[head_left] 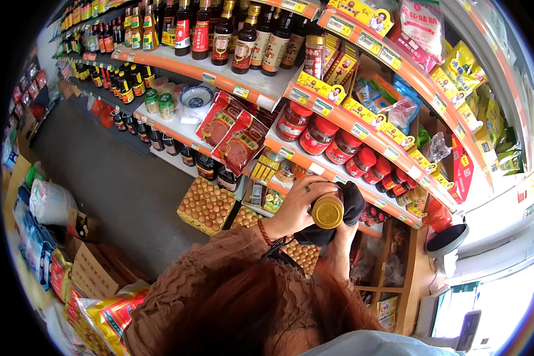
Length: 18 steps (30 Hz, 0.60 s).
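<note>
In front of the shelves, my left hand is wrapped round a jar with a gold lid; the lid faces up toward me, and most of the jar's body is hidden. Just right of it, my right hand grips a black cloth, which is bunched against the jar's side and hangs down below it. A red bead bracelet circles my left wrist. The nearest goods are red-lidded jars in a row on the shelf beyond my hands.
Dark sauce bottles line the upper shelf. Red packets and a blue-and-white bowl sit lower. Egg trays stand on the floor below my arms. Cartons and bags are at the left; a wooden cabinet is at the right.
</note>
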Each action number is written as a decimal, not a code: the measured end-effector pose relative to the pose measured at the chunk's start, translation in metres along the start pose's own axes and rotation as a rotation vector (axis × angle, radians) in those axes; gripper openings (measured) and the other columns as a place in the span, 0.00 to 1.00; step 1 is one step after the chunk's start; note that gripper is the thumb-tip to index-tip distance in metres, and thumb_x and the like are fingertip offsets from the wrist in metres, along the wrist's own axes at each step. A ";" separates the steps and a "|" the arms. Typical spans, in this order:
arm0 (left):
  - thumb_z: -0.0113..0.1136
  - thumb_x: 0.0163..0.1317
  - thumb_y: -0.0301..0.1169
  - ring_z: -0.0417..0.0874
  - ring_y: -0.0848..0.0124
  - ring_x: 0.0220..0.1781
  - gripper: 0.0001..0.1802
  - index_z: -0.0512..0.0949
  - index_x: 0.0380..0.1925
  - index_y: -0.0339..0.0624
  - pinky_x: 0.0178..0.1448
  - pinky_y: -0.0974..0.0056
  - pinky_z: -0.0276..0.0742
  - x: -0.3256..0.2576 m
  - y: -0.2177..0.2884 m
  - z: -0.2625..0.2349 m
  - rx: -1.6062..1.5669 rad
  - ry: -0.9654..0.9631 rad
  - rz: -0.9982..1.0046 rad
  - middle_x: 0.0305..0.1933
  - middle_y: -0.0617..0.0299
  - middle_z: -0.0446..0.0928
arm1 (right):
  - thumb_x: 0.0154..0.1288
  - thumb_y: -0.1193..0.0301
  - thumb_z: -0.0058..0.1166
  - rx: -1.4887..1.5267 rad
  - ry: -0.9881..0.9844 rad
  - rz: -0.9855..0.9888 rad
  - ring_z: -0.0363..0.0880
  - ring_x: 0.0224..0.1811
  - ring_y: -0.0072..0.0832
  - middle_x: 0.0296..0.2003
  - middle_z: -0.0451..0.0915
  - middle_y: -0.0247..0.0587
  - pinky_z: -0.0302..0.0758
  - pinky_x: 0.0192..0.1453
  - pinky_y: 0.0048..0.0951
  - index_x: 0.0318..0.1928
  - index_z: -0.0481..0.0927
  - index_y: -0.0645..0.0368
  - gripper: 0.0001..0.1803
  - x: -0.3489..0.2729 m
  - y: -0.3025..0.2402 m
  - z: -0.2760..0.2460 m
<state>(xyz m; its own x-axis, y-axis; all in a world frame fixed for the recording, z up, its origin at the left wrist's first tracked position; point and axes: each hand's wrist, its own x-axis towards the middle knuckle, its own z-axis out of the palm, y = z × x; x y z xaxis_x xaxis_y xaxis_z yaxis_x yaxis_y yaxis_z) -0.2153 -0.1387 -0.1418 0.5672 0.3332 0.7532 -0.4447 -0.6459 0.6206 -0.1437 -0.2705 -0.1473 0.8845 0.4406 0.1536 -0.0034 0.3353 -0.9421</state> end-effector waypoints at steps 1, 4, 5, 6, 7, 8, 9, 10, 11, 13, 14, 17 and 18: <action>0.70 0.42 0.29 0.69 0.61 0.57 0.28 0.73 0.47 0.47 0.60 0.55 0.63 0.000 -0.002 0.000 -0.004 0.006 0.014 0.50 0.61 0.73 | 0.46 0.75 0.64 -0.009 -0.007 0.024 0.69 0.57 0.29 0.56 0.69 0.39 0.64 0.62 0.30 0.61 0.62 0.67 0.39 0.000 0.000 -0.002; 0.70 0.41 0.29 0.68 0.59 0.58 0.29 0.73 0.47 0.46 0.61 0.54 0.63 0.001 -0.004 0.000 -0.014 0.004 0.072 0.51 0.60 0.71 | 0.46 0.76 0.64 -0.042 -0.027 -0.057 0.70 0.55 0.28 0.55 0.70 0.40 0.66 0.61 0.30 0.60 0.64 0.67 0.38 0.002 0.001 -0.003; 0.71 0.41 0.30 0.67 0.59 0.58 0.29 0.73 0.48 0.46 0.61 0.54 0.62 -0.001 -0.005 -0.002 0.019 -0.010 0.092 0.52 0.59 0.71 | 0.46 0.77 0.63 -0.071 -0.043 -0.083 0.71 0.54 0.28 0.55 0.71 0.40 0.66 0.60 0.30 0.59 0.65 0.68 0.36 0.002 0.002 -0.004; 0.71 0.41 0.30 0.67 0.58 0.58 0.30 0.72 0.48 0.46 0.61 0.53 0.62 0.002 -0.008 -0.004 0.049 -0.030 0.116 0.52 0.59 0.71 | 0.46 0.78 0.63 -0.099 -0.053 -0.113 0.71 0.53 0.27 0.54 0.72 0.40 0.67 0.59 0.29 0.58 0.66 0.68 0.35 0.005 0.004 -0.008; 0.72 0.41 0.30 0.67 0.57 0.58 0.31 0.72 0.48 0.45 0.61 0.53 0.62 0.005 -0.009 -0.006 0.080 -0.049 0.142 0.52 0.58 0.70 | 0.47 0.78 0.63 -0.126 -0.062 -0.143 0.72 0.53 0.27 0.53 0.72 0.41 0.68 0.58 0.29 0.57 0.67 0.68 0.34 0.008 0.006 -0.011; 0.72 0.41 0.31 0.67 0.57 0.58 0.31 0.72 0.49 0.45 0.61 0.54 0.62 0.007 -0.008 -0.007 0.045 -0.044 0.103 0.52 0.58 0.70 | 0.48 0.78 0.62 -0.131 -0.054 -0.103 0.72 0.52 0.27 0.53 0.73 0.41 0.68 0.58 0.30 0.57 0.67 0.68 0.33 0.010 0.007 -0.017; 0.73 0.41 0.31 0.67 0.57 0.58 0.31 0.71 0.49 0.45 0.62 0.54 0.62 0.008 -0.004 -0.008 0.009 -0.050 0.068 0.52 0.57 0.70 | 0.49 0.78 0.61 -0.129 -0.037 -0.066 0.73 0.52 0.28 0.52 0.73 0.41 0.68 0.59 0.30 0.57 0.67 0.68 0.32 0.009 0.008 -0.025; 0.73 0.41 0.32 0.67 0.57 0.58 0.32 0.71 0.49 0.44 0.62 0.54 0.62 0.011 -0.002 -0.008 -0.028 -0.056 0.033 0.51 0.57 0.70 | 0.51 0.78 0.60 -0.128 -0.020 -0.028 0.73 0.51 0.29 0.51 0.74 0.42 0.67 0.59 0.31 0.57 0.68 0.67 0.30 0.008 0.009 -0.030; 0.73 0.43 0.33 0.69 0.60 0.57 0.33 0.70 0.51 0.42 0.62 0.55 0.63 0.013 -0.010 -0.007 -0.056 -0.059 0.024 0.50 0.57 0.72 | 0.51 0.80 0.58 -0.055 0.023 -0.007 0.74 0.50 0.30 0.49 0.75 0.43 0.68 0.58 0.32 0.55 0.69 0.69 0.28 0.009 0.010 -0.032; 0.73 0.43 0.30 0.70 0.63 0.56 0.33 0.69 0.51 0.40 0.61 0.57 0.64 0.020 -0.019 -0.010 -0.302 0.087 -0.190 0.50 0.56 0.72 | 0.52 0.81 0.58 -0.013 0.102 -0.026 0.75 0.49 0.32 0.48 0.76 0.44 0.70 0.57 0.33 0.54 0.69 0.70 0.26 0.006 0.011 -0.043; 0.72 0.43 0.29 0.71 0.64 0.55 0.33 0.69 0.52 0.39 0.60 0.59 0.65 0.029 -0.024 -0.011 -0.387 0.157 -0.217 0.50 0.56 0.72 | 0.53 0.81 0.58 0.010 0.138 -0.028 0.76 0.48 0.33 0.48 0.76 0.45 0.70 0.57 0.34 0.54 0.69 0.70 0.26 0.008 0.015 -0.054; 0.71 0.44 0.24 0.72 0.66 0.54 0.33 0.67 0.52 0.35 0.57 0.62 0.68 0.076 -0.029 -0.022 -0.501 0.309 -0.179 0.50 0.55 0.72 | 0.53 0.81 0.57 0.074 0.263 -0.005 0.75 0.48 0.31 0.47 0.76 0.42 0.70 0.56 0.31 0.53 0.71 0.67 0.24 0.002 0.022 -0.075; 0.70 0.44 0.23 0.73 0.66 0.53 0.32 0.67 0.51 0.34 0.55 0.62 0.69 0.091 -0.047 -0.024 -0.482 0.329 -0.162 0.49 0.55 0.73 | 0.51 0.82 0.58 0.125 0.302 0.003 0.74 0.48 0.27 0.47 0.76 0.40 0.69 0.55 0.28 0.52 0.72 0.67 0.24 -0.002 0.015 -0.073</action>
<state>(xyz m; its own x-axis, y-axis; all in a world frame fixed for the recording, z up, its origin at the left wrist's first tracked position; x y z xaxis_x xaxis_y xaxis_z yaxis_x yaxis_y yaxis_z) -0.1596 -0.0617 -0.0976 0.4443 0.6460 0.6207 -0.6780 -0.2105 0.7043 -0.1118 -0.3273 -0.1839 0.9828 0.1810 0.0374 -0.0474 0.4425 -0.8955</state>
